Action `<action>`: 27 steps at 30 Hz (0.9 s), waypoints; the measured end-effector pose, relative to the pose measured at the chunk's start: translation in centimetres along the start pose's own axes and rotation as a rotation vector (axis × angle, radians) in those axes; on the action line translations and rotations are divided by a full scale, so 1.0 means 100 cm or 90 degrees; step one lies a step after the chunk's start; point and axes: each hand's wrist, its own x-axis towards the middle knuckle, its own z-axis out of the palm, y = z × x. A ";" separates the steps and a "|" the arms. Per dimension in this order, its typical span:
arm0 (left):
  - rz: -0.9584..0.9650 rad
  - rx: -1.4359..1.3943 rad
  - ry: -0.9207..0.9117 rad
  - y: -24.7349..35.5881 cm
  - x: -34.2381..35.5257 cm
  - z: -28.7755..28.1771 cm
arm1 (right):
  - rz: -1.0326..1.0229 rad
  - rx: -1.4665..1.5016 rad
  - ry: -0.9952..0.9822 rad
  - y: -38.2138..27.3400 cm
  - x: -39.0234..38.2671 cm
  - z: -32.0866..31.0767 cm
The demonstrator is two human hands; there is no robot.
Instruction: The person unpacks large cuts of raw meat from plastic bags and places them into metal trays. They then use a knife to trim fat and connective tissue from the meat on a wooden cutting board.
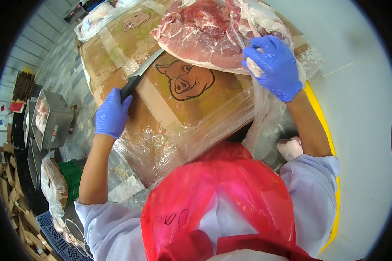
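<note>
A large slab of raw pork (200, 32), red with a pale fat rim, lies on top of a cardboard box printed with pig heads (150, 102). My left hand (112, 115), in a blue glove, is closed around the black handle of a knife (148, 65). Its blade points up and right, with the tip near the meat's left edge. My right hand (274, 65), also gloved, is closed at the meat's right edge around a pale piece of fat (254, 68), partly hidden by the fingers. Clear plastic film (263, 102) hangs below that hand.
Plastic wrap (161, 150) covers the box's near side. To the left stand metal bins (52, 119) with meat, a green crate (72, 180), a blue crate (52, 230) and piled cardboard (13, 187). A wrapped piece (289, 148) lies by my right elbow, near a pale wall (357, 100).
</note>
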 end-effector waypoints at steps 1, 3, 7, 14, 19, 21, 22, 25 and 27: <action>-0.014 -0.025 -0.006 0.000 -0.002 -0.004 | 0.014 0.053 0.004 0.008 -0.006 -0.002; -0.018 -0.124 -0.020 -0.015 0.000 -0.017 | 0.072 0.094 0.069 0.028 -0.013 -0.009; -0.002 -0.189 0.098 -0.031 -0.009 -0.051 | 0.108 0.045 0.192 0.019 0.009 -0.028; -0.034 -0.155 0.108 -0.051 -0.020 -0.086 | 0.120 -0.057 0.181 -0.042 -0.028 -0.001; 0.002 -0.241 0.141 -0.048 -0.017 -0.086 | 0.378 -0.043 0.320 -0.077 -0.052 0.061; 0.025 -0.227 0.148 -0.047 -0.015 -0.087 | 0.482 0.019 0.355 -0.079 -0.049 0.063; 0.031 -0.223 0.148 -0.048 -0.013 -0.087 | 0.530 0.064 0.332 -0.080 -0.043 0.053; 0.052 -0.237 0.155 -0.057 -0.008 -0.086 | 0.507 0.014 0.175 -0.070 -0.043 0.024; 0.069 -0.269 0.161 -0.063 -0.007 -0.085 | 0.403 -0.039 0.102 -0.054 -0.041 0.000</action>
